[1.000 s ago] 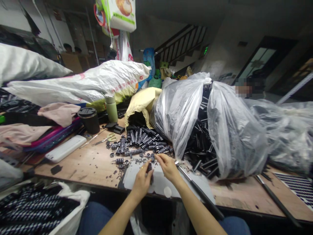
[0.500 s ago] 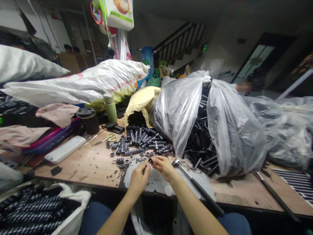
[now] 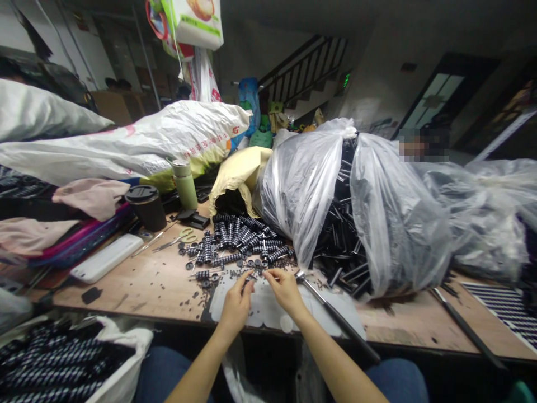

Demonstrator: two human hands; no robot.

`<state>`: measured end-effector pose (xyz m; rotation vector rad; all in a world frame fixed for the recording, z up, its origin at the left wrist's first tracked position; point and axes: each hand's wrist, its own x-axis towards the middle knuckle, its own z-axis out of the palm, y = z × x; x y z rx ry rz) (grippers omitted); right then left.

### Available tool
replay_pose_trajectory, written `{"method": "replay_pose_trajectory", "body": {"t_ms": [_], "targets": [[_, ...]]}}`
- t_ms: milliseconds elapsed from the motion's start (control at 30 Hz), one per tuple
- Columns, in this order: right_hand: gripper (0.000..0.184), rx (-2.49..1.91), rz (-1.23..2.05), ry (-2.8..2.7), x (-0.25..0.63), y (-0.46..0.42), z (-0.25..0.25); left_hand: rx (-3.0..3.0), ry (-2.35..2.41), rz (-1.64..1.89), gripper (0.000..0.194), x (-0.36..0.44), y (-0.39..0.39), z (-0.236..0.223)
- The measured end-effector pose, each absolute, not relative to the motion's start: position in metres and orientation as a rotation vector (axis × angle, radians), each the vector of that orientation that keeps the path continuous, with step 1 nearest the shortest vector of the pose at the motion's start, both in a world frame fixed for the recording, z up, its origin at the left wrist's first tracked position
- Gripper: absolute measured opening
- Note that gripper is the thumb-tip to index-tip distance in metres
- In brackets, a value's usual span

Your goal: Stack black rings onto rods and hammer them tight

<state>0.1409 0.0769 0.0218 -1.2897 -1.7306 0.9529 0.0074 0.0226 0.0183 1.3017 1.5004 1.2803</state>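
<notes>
My left hand (image 3: pixel 236 302) is closed above the grey mat (image 3: pixel 268 313), its thumb and forefinger nearly together. Something small and dark shows at these fingers, too small to name. Close by on the right, my right hand (image 3: pixel 286 290) has its fingertips pinched over small loose black bits; what they hold, if anything, is hidden. A gap separates the two hands. Just beyond them lie small black rings (image 3: pixel 240 263) and a heap of black-and-white patterned ribbed pieces (image 3: pixel 235 232), some with metal pins. A black-handled metal tool (image 3: pixel 331 310) rests beside my right forearm.
A clear plastic bag (image 3: pixel 302 184) spills black tubes (image 3: pixel 344 240). Left of the heap are scissors (image 3: pixel 184 236), a white case (image 3: pixel 107 258), a dark cup (image 3: pixel 147 207) and a green bottle (image 3: pixel 184 184). A sack of patterned pieces (image 3: pixel 54 358) stands below the table's front edge.
My hands were together at a small black part; now they are apart, with the right fingertips over the loose bits. The whole view has shifted slightly.
</notes>
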Motion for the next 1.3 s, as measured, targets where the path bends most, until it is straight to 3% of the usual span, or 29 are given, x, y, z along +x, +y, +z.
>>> {"method": "replay_pose_trajectory", "body": {"t_ms": [233, 433, 767, 967, 1100, 1167, 1300], "targets": [[0.013, -1.525, 0.610, -1.810, 0.117, 0.107, 0.011, 0.710, 1.174, 1.304, 0.044, 0.003, 0.027, 0.035], [0.013, -1.507, 0.595, -1.827, 0.117, 0.108, 0.014, 1.008, 1.402, 1.258, 0.042, -0.003, 0.030, 0.027], [0.013, -1.240, 0.881, -1.714, 0.145, 0.076, 0.022, 1.551, 1.571, 1.097, 0.038, 0.012, 0.031, 0.018], [0.016, -1.147, 0.833, -1.677, 0.154, 0.059, 0.032, 1.707, 1.502, 1.025, 0.038, 0.020, 0.030, 0.022], [0.021, -1.071, 0.735, -1.780, 0.168, 0.045, 0.039, 1.590, 1.484, 1.155, 0.039, 0.034, 0.032, 0.019], [0.023, -1.203, 0.566, -1.897, 0.185, 0.042, 0.043, 1.471, 1.417, 1.246, 0.042, 0.042, 0.032, 0.016], [0.023, -1.986, 0.107, -1.796, 0.233, 0.053, 0.047, 1.286, 1.319, 1.348, 0.038, 0.056, 0.030, 0.011]]}}
